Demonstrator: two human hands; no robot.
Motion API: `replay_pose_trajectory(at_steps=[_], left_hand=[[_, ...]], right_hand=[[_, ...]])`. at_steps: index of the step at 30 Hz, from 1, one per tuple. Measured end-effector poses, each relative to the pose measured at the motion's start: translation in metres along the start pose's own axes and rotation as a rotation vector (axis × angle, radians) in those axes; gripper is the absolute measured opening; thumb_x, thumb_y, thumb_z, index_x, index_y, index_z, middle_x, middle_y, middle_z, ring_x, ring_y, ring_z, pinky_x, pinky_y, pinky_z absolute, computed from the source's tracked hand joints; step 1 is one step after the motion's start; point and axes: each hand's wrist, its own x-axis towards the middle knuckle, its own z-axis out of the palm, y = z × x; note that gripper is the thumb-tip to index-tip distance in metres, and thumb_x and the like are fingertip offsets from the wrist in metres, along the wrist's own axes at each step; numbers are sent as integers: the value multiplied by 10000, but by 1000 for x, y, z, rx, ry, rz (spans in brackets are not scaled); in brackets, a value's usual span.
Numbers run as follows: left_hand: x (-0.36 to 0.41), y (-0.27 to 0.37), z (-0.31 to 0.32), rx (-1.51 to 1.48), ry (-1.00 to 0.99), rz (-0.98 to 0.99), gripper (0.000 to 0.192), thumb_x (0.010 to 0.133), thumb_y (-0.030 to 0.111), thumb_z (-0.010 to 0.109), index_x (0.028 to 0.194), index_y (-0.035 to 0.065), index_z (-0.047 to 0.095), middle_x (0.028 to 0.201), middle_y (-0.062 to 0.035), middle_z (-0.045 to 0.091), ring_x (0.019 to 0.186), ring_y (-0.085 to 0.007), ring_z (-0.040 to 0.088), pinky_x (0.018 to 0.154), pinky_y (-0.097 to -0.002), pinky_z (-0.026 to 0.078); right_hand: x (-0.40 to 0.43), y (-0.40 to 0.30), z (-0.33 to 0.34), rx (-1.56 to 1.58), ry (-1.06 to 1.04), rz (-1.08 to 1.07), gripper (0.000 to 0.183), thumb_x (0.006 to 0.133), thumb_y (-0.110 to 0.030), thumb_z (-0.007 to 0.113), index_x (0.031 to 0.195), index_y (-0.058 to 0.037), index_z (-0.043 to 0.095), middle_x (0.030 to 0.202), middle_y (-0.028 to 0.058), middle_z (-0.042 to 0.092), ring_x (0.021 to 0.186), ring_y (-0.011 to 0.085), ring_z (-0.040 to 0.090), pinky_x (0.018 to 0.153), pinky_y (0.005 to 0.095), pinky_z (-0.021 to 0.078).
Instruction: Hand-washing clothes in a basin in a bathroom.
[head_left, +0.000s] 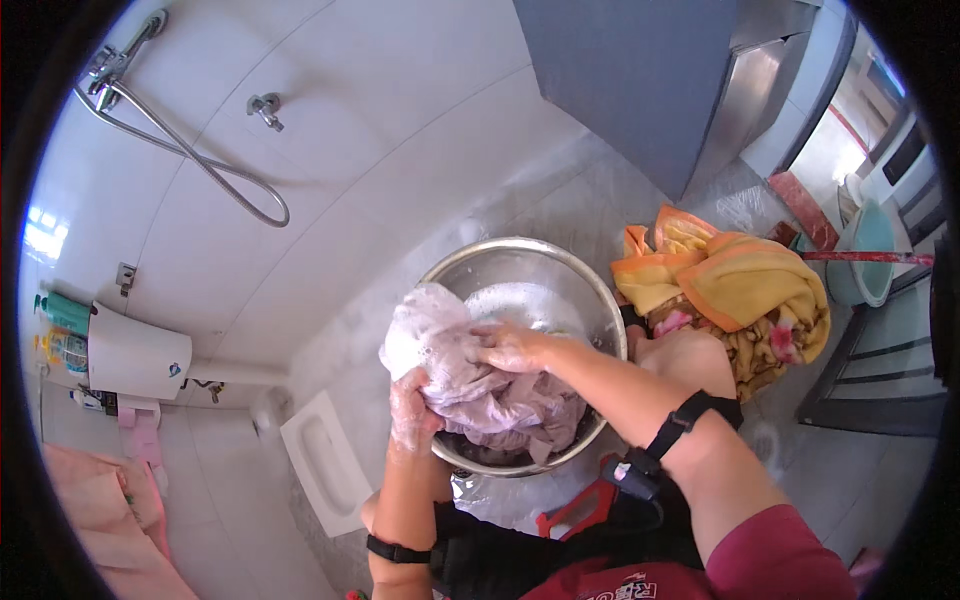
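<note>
A wide stainless-steel basin (600, 300) stands on the floor in front of me, with sudsy water (525, 300) inside. Wet pale lilac cloth (510, 412) is bunched in it and rises over the basin's left rim, topped with white foam. My left hand (412, 409) grips a fold of this cloth at the left rim, fingers wrapped around it. On top of the bundle lies my right hand (514, 346), foamy, its fingers spread and partly sunk in the cloth; whether it grips a fold is unclear.
A yellow-and-orange blanket (750, 277) is heaped right of the basin. At left are a squat toilet (326, 465) and a cistern (139, 352) bearing bottles. A shower hose (217, 180) and tap (265, 111) are on the wall. A grey door (630, 82) stands behind; a light-green bucket (870, 255) is far right.
</note>
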Motion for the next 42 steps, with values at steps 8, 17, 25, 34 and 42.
replay_pose_trajectory(at_steps=[8,17,25,34,42], left_hand=[[-10,44,38,44,-209,96,647,559,39,467,1189,-104,489,1116,-218,580,1052,-376,558,943,-456,476],[37,30,-16,-221,-173,54,656,570,50,464,1210,-94,475,1146,-210,578,1044,-365,567,942,-448,477],[59,1,-39,687,400,-13,755,832,532,582,1391,76,358,1203,-148,555,1083,-298,558,938,-451,455],[52,-37,-43,-50,-75,-508,426,896,476,527,1057,89,607,1059,-110,615,1022,-219,568,845,-390,489],[38,-83,16,-208,8,-294,353,984,336,369,1189,107,543,1121,-79,612,1038,-188,588,903,-336,486]], right_hand=[[-15,4,-28,313,-191,-76,949,781,-429,676,1486,-88,141,1451,183,353,1258,266,423,1014,372,371],[34,14,-6,88,-346,-13,567,775,-306,624,1278,-68,516,1223,219,569,1122,349,535,969,386,410],[59,28,-18,287,870,194,425,759,-226,621,1105,18,583,1036,220,635,966,343,614,846,396,479],[-12,-67,85,-91,421,-166,361,820,-433,621,821,-72,632,661,182,629,642,363,639,574,481,500],[40,-5,13,-141,722,248,310,821,-397,600,802,-93,656,649,180,621,639,363,636,593,480,500]])
